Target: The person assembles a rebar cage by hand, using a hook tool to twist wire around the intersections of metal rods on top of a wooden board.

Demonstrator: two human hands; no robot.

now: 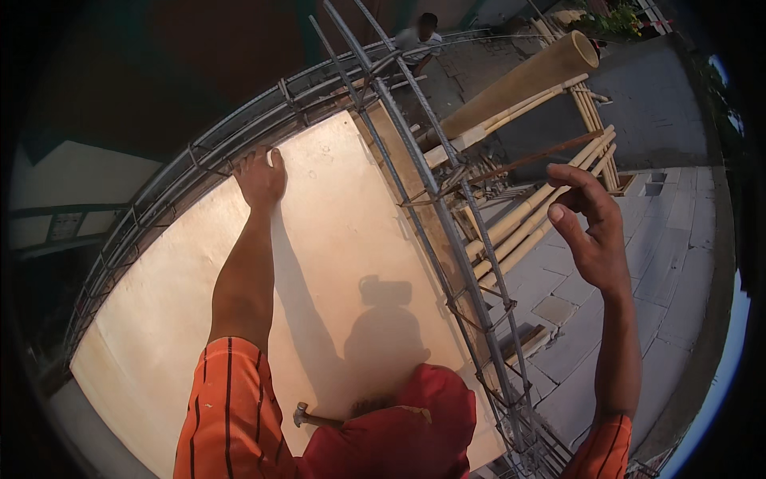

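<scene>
Touching panel [351, 215]: left hand [262, 180]; right [592, 227] half-open

At 12 o'clock a person in a pale shirt [413, 41] is seen beyond the framework. Toward 1 o'clock lies a wide tan tube [511, 93], with green foliage [613, 24] farther out. Bamboo poles [523, 211] slant at 3 o'clock, beside grey blocks [678, 247].

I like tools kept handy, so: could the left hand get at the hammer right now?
Probably yes: the left hand rests on the pale board, apparently holding nothing, and the hammer shows its head uncovered. The hand must draw well back, though, and red cloth hides the handle's end.
</scene>
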